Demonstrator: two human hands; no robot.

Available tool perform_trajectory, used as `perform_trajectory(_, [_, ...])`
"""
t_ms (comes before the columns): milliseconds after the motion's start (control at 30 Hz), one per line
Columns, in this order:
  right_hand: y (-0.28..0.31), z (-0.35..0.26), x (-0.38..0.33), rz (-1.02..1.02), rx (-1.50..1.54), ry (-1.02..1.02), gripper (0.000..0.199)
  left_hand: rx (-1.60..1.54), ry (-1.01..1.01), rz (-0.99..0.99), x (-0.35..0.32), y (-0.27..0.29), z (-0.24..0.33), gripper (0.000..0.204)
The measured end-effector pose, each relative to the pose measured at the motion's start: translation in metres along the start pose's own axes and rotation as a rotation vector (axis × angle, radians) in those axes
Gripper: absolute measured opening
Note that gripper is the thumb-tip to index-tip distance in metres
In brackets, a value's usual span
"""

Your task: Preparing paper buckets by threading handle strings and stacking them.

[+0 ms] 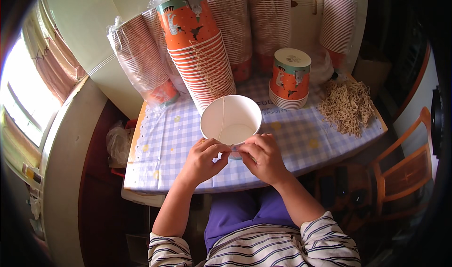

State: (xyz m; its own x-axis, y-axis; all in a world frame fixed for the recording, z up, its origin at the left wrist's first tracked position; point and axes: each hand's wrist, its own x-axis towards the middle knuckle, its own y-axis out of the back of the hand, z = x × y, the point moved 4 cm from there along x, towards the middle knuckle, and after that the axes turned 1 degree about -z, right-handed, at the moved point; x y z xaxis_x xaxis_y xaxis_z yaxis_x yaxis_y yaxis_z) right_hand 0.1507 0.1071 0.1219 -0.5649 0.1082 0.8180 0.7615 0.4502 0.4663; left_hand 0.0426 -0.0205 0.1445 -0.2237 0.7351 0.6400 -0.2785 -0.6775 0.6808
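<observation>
sleeves: striped white and dark, rolled up | forearms bare | lap: purple garment

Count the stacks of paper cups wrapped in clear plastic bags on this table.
4 that I can tell: one leaning at far left, two upright at back centre, one at back right. Others may hide behind the unwrapped orange stack.

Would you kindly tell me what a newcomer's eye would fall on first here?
The white paper cup at the table's near edge, pinched at its rim by both the left hand and right hand. Behind it leans a tall stack of orange cups; a heap of tan strings lies far right.
</observation>
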Motion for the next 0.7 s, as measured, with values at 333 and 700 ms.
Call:
perform_trajectory(333, [0.004,-0.011,0.007,0.004,-0.024,-0.036,0.022,-0.036,0.031,0.005,-0.002,-0.001,-0.001,0.017])
perform_trajectory(700, [-0.006,-0.008,0.007,0.060,-0.049,-0.022,0.018,-0.117,0.063,0.029,-0.005,0.002,0.002,0.027])
